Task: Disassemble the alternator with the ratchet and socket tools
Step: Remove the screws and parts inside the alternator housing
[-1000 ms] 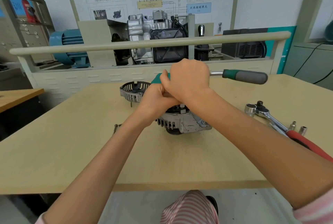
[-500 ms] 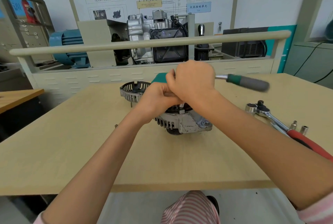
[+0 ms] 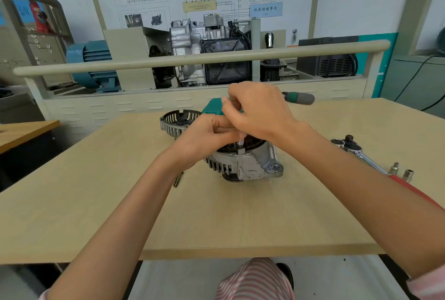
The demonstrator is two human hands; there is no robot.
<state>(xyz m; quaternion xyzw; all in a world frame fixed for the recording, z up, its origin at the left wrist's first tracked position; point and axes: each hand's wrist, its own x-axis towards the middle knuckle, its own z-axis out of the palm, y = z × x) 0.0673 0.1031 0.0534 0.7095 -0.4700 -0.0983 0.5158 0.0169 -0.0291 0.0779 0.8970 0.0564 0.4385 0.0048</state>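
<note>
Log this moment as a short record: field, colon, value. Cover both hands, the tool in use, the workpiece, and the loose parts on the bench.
left hand: fingers curled, on top of the alternator
right hand: grips the ratchet near its head
ratchet: green-and-grey handle points right
alternator: on the table, silver housing
removed cover: slotted ring behind the alternator, left
spare ratchet: red handle, at right
loose sockets: two, upright, beside the spare ratchet
</note>
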